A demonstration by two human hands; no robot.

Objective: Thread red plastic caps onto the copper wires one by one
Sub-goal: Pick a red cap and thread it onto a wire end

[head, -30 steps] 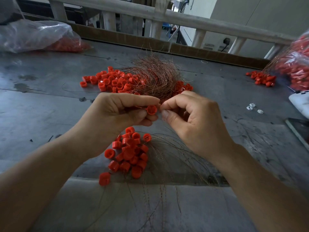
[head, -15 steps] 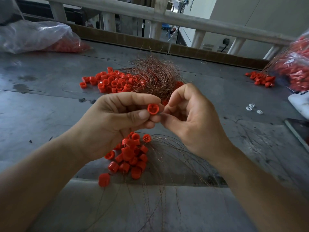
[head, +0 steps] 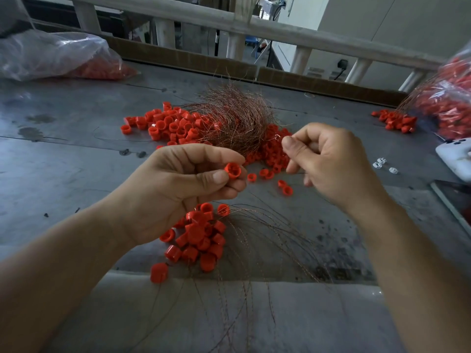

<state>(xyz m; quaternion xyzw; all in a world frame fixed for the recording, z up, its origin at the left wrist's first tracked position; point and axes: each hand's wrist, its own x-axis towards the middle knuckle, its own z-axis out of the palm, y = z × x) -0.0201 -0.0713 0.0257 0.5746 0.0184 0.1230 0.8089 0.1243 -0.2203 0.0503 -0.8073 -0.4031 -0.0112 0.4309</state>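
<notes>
My left hand (head: 178,189) pinches one red cap (head: 233,170) between thumb and fingers, its open side toward me. My right hand (head: 328,164) is a short way to the right of it, thumb and forefinger pinching the end of a thin copper wire (head: 277,137). A bundle of loose copper wires (head: 237,121) lies on the grey table (head: 63,174) behind my hands, among a heap of loose red caps (head: 173,124). Below my left hand lies a cluster of caps threaded on wires (head: 201,238), their wires fanning toward me.
A clear plastic bag of red caps (head: 58,57) lies at the back left. Another bag with caps and wires (head: 451,98) is at the right edge, with a small cap heap (head: 395,121) beside it. White clips (head: 382,164) and a white device (head: 456,156) sit at the right. A railing runs behind.
My right hand has pulled away to the right and upward from the cap, drawing the wire with it. My left hand keeps hold of the cap and has barely moved.
</notes>
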